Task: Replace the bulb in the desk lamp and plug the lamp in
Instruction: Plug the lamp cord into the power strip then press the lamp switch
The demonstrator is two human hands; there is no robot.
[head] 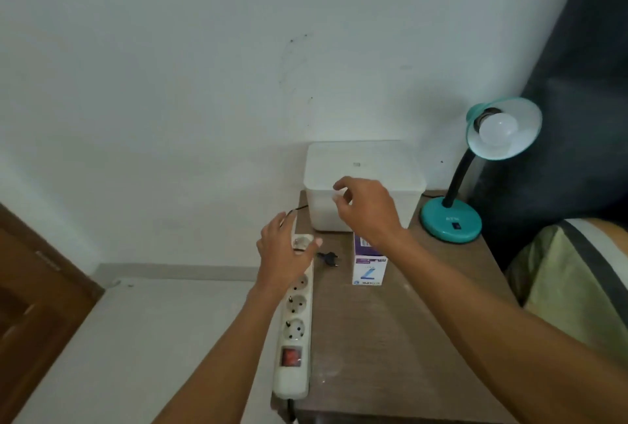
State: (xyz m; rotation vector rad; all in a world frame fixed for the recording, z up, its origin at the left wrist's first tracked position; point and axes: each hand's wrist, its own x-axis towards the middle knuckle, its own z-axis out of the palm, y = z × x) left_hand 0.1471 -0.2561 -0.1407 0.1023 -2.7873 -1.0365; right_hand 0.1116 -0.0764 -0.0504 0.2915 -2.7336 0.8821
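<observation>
Landmark = white box (363, 185), lidded, at back of brown counter (390, 321) against the wall.

Teal desk lamp (452, 219) stands just right of the box, base on the counter's back right corner, black gooseneck curving up, shade tipped toward camera w/ a white bulb (498, 129) seated in the socket. Lamp's black plug (329, 258) lies loose on the counter in front of the box, not in any socket; thin black cord shows at the box's left front corner.

White power strip (295, 318) runs along the counter's left edge, front-left of the box, red switch near its close end, sockets visible & unoccupied.

Bulb carton (369, 264), purple/white, stands right in front of the box, touching or nearly so.

Left hand (283, 250): fingers spread & relaxed, holding nothing, over the far end of the strip, thumb pointing toward the plug. Right hand (367, 209): in front of the box, above the carton, fingers loosely curled, gripping nothing.
</observation>
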